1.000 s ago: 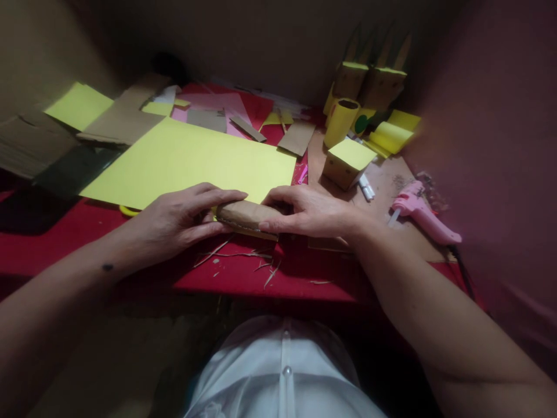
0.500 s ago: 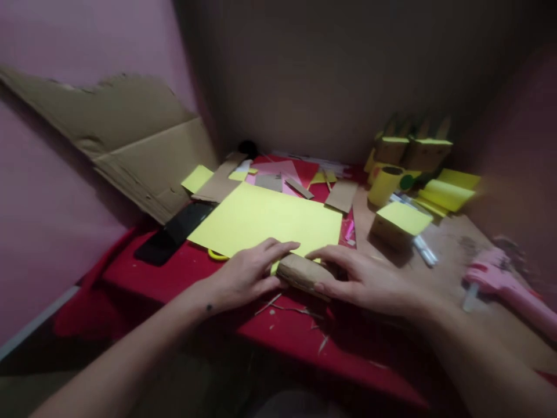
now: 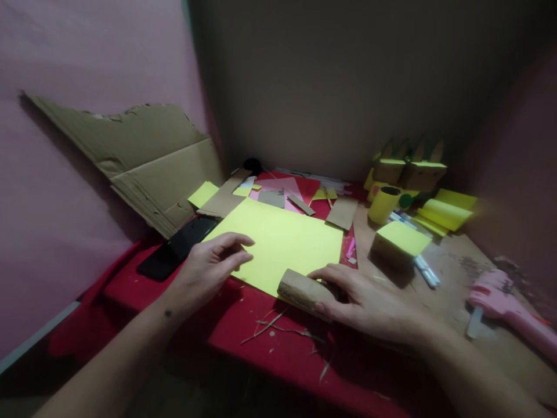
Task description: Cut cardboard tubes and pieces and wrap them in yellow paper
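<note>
Cardboard piece: brown, curved, rough-edged; near the desk's front edge, grasped between right hand's thumb and fingers. Yellow sheet: smooth, flat. Left hand: holding nothing, at the sheet's left front corner; half a second earlier, on the cardboard. Desk: red-covered. Side wall: pink.

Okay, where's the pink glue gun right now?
In the head view, the pink glue gun lies at the far right on the brown board, to the right of the yellow-topped box and the right hand.
</note>
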`<state>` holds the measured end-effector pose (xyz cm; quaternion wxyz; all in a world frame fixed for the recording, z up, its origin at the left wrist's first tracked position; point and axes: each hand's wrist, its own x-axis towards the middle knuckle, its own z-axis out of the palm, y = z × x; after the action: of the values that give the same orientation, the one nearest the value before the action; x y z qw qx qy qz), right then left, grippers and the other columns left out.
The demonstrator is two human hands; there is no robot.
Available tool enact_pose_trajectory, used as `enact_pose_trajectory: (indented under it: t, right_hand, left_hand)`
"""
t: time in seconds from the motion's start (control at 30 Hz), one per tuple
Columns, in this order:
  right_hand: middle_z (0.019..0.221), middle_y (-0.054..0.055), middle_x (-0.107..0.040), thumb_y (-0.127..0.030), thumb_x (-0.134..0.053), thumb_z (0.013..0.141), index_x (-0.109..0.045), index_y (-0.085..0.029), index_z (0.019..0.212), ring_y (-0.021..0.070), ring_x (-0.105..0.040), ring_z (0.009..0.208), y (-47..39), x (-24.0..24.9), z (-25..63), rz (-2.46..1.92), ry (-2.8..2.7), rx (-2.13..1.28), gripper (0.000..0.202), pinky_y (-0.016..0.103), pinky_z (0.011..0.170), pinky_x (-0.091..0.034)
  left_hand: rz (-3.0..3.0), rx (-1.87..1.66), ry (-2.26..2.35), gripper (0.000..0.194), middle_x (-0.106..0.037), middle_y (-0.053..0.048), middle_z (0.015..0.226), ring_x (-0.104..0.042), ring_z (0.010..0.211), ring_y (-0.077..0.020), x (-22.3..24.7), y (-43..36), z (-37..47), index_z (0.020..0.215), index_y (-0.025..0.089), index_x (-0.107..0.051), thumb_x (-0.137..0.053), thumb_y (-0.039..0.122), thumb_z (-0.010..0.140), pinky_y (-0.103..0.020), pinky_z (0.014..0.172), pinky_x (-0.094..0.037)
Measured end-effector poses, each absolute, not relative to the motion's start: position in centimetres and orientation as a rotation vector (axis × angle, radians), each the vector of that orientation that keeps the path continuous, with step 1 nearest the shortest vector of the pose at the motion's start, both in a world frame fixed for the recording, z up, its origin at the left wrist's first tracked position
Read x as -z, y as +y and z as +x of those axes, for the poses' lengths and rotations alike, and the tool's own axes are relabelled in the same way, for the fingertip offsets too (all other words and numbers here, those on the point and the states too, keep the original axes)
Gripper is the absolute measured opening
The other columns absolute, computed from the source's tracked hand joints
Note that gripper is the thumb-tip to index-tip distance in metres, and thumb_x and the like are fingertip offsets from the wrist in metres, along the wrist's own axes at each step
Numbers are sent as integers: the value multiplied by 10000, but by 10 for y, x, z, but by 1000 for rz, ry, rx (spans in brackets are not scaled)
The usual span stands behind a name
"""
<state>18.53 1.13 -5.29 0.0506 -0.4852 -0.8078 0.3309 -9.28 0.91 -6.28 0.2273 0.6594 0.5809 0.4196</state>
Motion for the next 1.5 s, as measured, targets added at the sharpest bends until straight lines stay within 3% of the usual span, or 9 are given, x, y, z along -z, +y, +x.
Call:
enact_pose_trajectory:
  t: [0.17,0.57,0.7,0.87,0.97,1.1,1.23,1.3,1.5]
  right_hand:
    - [1282,88,-697,-452,-596,891,-664,-252,1305,294,-654,1099,11,52,185,-1448,-2444,-1022,465,390,879,-481]
    - [1267,124,-707,-431,-605,899,-664,-196,1311,303,-654,1110,11,49,187,-1374,-2450,-1007,478,379,883,-496]
    - [1266,137,-711,-417,-607,896,-692,-186,1270,308,-668,1065,11,46,185,-1387,-2456,-999,448,368,808,-504]
    - [1269,141,-708,-374,-598,899,-674,-158,1298,293,-663,1079,11,46,185,-1366,-2466,-1002,461,355,828,-502]
    - [1265,136,-708,-379,-602,899,-677,-162,1292,287,-664,1073,12,47,186,-1359,-2465,-1011,456,350,822,-502]
    - [1257,133,-712,-394,-612,898,-674,-173,1297,292,-658,1079,12,48,185,-1366,-2453,-1011,460,370,853,-499]
    - [1274,138,-704,-399,-598,902,-669,-173,1303,302,-652,1105,11,48,185,-1382,-2454,-1009,466,384,877,-493]
    - [1274,128,-705,-406,-593,902,-666,-194,1307,305,-653,1101,10,49,186,-1401,-2454,-1000,463,389,867,-490]
    - [1281,89,-702,-442,-597,904,-668,-268,1299,302,-659,1091,11,56,188,-1433,-2450,-980,438,390,859,-492]
  left_hand:
    - [1681,-1223,1639,190,-565,47,525,-488,485,-98,59,15,-98,733,203,-730,-700,390,709,-224,474,-392]
    - [1492,-1263,1603,182,-607,26,574,-521,432,-91,65,19,-94,829,206,-739,-710,363,742,-200,393,-404]
    - [1504,-1181,1679,199,-540,56,474,-467,364,-92,65,17,-87,840,208,-709,-658,395,795,-197,358,-351]
    - [1653,-1140,1678,230,-472,73,405,-390,383,-85,71,17,-88,843,216,-716,-637,432,839,-208,390,-298]
    - [1752,-1080,1662,243,-542,50,516,-479,470,-115,74,19,-89,951,218,-720,-601,408,858,-240,446,-373]
    - [1924,-1039,1600,268,-695,-23,772,-629,714,-176,73,22,-89,976,222,-742,-650,382,782,-313,639,-503]
    - [1763,-1128,1702,232,-659,14,643,-569,562,-139,64,30,-98,882,243,-756,-739,404,716,-280,513,-449]
    - [1728,-1187,1796,232,-619,30,594,-529,493,-119,54,40,-107,892,225,-743,-700,411,761,-261,461,-423]
    - [1795,-1145,2125,201,-630,35,683,-602,594,-125,15,93,-144,935,160,-678,-572,329,906,-273,617,-518]
